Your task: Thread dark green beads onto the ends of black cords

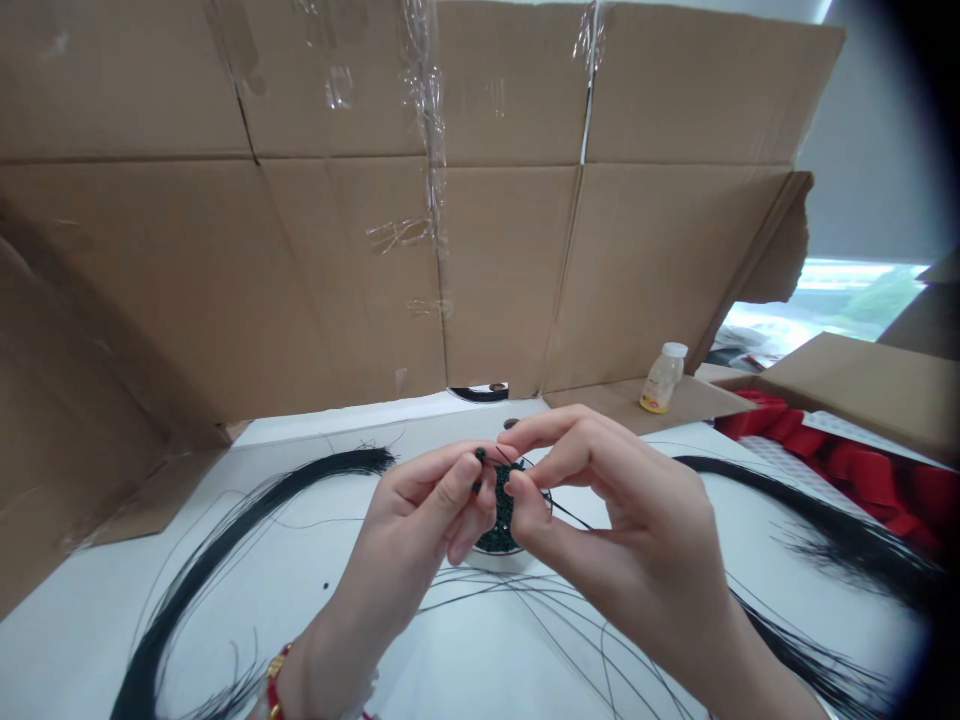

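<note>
My left hand [420, 520] and my right hand [600, 510] meet above a small round dish of dark beads [501, 535] on the white table [90, 620]. The left thumb and fingers pinch a dark bead [480, 456]. The right thumb and forefinger are pinched on a thin black thread [570, 517] that runs off to the right. A long bundle of black threads [195, 580] curves across the table on the left, and another bundle [810, 520] lies on the right. Loose threads spread beneath both hands.
A tall wall of taped cardboard [375, 220] stands behind the table. A small pale plastic bottle [663, 378] sits on a cardboard flap at the back right. An open box with red material [862, 470] lies at the right. One stray bead [325, 586] rests on the table.
</note>
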`<state>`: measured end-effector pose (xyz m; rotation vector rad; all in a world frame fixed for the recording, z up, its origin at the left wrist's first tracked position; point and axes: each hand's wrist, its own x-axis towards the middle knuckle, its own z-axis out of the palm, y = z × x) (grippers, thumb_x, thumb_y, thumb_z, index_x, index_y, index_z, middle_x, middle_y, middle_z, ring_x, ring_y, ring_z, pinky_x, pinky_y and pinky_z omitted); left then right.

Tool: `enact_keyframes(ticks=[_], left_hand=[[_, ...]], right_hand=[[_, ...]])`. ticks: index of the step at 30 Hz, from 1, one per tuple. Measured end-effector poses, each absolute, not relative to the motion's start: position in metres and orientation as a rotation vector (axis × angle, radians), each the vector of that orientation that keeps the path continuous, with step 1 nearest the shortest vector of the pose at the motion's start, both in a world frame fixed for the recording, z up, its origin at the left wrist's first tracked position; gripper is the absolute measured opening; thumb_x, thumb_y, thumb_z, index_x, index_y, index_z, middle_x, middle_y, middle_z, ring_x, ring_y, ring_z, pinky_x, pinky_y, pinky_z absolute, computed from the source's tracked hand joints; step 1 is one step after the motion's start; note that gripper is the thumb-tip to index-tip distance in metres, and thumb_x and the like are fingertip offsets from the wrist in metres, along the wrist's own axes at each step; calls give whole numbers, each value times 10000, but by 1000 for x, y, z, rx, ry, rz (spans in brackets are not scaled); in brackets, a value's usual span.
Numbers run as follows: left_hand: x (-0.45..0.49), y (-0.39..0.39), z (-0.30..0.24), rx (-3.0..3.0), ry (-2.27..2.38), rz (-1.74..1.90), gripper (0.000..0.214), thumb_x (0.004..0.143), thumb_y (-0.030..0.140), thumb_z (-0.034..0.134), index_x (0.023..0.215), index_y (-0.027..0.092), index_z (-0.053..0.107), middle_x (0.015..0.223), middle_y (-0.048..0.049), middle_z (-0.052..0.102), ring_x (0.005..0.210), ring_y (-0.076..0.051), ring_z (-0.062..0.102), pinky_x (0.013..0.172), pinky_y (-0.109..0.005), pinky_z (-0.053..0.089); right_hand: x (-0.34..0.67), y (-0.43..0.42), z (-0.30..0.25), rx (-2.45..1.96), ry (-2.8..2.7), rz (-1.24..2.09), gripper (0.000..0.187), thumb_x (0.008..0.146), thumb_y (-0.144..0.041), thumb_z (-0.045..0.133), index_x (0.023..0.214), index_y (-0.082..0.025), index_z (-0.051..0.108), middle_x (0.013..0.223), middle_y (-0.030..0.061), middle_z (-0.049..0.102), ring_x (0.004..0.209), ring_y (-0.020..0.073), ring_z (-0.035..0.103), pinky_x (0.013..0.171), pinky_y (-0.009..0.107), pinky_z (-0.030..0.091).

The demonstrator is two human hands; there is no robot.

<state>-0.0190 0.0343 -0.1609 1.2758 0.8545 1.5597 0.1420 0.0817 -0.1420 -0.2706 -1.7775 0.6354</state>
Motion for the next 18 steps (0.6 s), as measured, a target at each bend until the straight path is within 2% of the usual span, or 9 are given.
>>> enact_keyframes(ticks=[5, 9, 12, 18], left_hand=[[-19, 32, -161, 1269, 847, 1566, 299, 974, 448, 661, 854, 207, 792, 513, 65, 411, 473, -55, 285, 493, -202, 287], [-20, 32, -159, 1277, 870, 1587, 226, 971, 423, 676, 926, 256, 822, 523, 62, 450, 514, -65, 375, 581, -188, 390], [-23, 31, -158, 1327, 940, 1589, 205, 980, 416, 665, 1022, 300, 829, 539, 53, 485, 574, -84, 447, 647, -192, 436], [-27, 31, -158, 1438, 1012, 1589, 216, 991, 420, 648, 1048, 328, 835, 523, 63, 506, 524, -75, 396, 677, -205, 453]], right_hand=[[142, 81, -141, -273, -1801, 530, 209, 880, -76, 699, 771, -209, 579, 986, 7, 713, 859, 132, 688, 735, 271, 592], [142, 81, -140, -256, -1801, 504, 206, 860, -42, 700, 770, -184, 581, 983, 9, 708, 870, 112, 685, 749, 230, 582], [143, 83, -140, -263, -1820, 621, 200, 859, -45, 693, 761, -176, 578, 1007, 4, 694, 880, 98, 676, 744, 202, 583], [146, 86, -138, -251, -1814, 893, 179, 897, -79, 681, 786, -187, 592, 1015, -13, 688, 922, 89, 672, 750, 152, 595]])
